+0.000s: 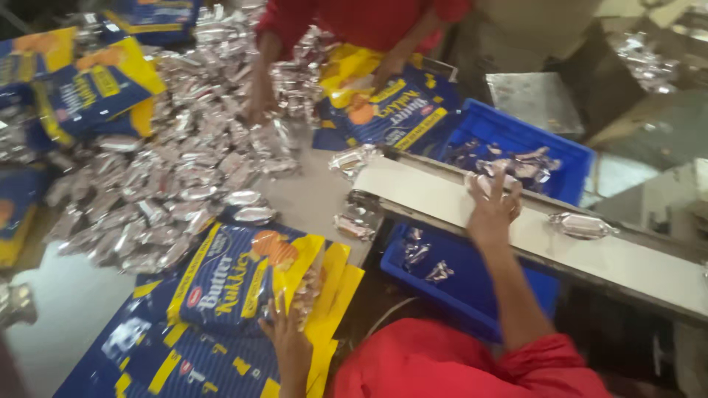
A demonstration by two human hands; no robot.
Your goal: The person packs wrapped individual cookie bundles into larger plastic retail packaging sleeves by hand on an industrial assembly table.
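My left hand (289, 337) grips the open mouth of a blue and yellow bag (228, 276) that lies on a stack of flat bags of the same kind (177, 361). Silver packets show inside the opening. My right hand (492, 203) reaches out over the white conveyor belt (634, 262) and closes on a silver wrapped packet (495, 181). Another silver packet (581, 225) lies on the belt to the right of that hand. More packets (358, 216) sit at the belt's near end.
A large heap of silver packets (184, 140) covers the table to the left. Blue crates (472, 284) (516, 140) stand beside and under the belt. Across the table a person in red (354, 18) handles another blue bag (391, 110). More bags (88, 88) lie far left.
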